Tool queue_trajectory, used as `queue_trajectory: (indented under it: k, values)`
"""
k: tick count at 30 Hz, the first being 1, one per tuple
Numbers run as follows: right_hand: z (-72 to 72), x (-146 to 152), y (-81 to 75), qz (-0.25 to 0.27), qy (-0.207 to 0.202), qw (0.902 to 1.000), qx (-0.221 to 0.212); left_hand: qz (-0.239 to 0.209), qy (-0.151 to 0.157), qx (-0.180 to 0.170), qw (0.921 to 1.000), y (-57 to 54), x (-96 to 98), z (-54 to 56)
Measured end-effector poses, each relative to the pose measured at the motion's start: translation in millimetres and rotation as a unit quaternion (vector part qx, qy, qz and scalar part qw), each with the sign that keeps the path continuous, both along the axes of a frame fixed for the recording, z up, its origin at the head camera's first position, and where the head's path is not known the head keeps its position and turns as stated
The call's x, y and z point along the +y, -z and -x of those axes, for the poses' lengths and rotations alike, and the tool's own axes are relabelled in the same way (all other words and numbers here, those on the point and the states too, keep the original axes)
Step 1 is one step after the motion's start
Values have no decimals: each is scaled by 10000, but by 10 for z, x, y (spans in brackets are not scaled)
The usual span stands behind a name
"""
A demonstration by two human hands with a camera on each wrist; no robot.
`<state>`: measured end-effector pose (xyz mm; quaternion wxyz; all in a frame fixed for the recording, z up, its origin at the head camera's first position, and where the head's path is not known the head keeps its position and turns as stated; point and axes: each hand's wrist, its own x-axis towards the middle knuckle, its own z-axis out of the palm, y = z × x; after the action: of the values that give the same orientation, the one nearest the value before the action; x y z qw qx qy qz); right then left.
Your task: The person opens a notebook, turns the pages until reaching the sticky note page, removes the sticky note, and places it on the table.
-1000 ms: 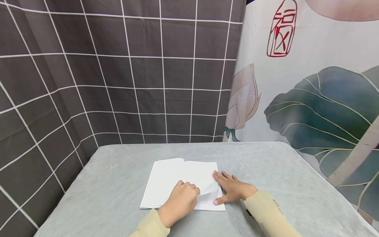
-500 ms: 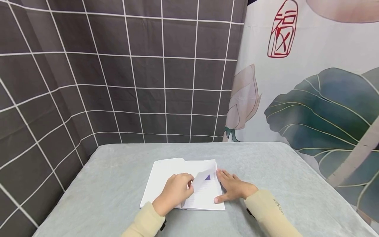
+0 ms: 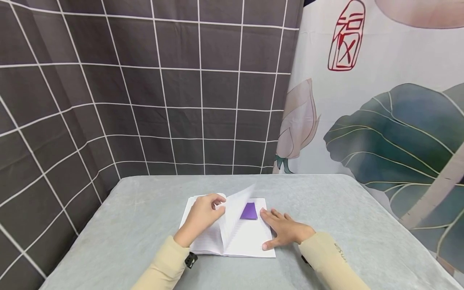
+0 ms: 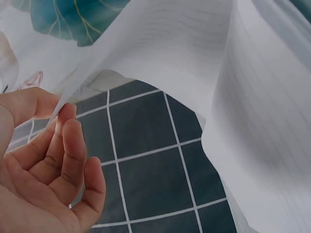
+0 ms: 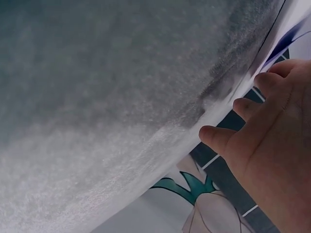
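An open notebook (image 3: 248, 243) with white, faintly lined pages lies on the table. My left hand (image 3: 199, 215) pinches a page (image 3: 235, 209) between thumb and fingers and holds it raised, standing near the notebook's spine. The left wrist view has the page (image 4: 165, 53) curving away from the pinching fingertips. On the right-hand page sits a purple piece of paper (image 3: 249, 211), its left side hidden behind the raised page. My right hand (image 3: 284, 229) rests with fingers spread on the notebook's right edge. The right wrist view shows that hand (image 5: 272, 131) with its fingers along the edge.
A grey cloth covers the table (image 3: 145, 225) around the notebook. Behind it hangs a dark curtain (image 3: 181, 88) with a white grid. To the right is a white curtain (image 3: 308, 48) with lotus prints.
My left hand has lifted the page from the right side and carried it leftward. The purple paper has come into view beneath. My right hand has stayed almost still.
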<state>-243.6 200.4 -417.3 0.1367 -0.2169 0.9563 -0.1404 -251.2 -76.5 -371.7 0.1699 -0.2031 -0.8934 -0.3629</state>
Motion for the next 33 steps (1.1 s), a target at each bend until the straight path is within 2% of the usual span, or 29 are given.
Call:
queue_trajectory:
  k: [16,33]
  values:
    - [6,-26,3,95,-152,9998,62,-506,-180,-412,9977,2,-296,61]
    - [33,-70,-6,21,-100,9999,-47,-541,-450,-812,9942,107,-594,17]
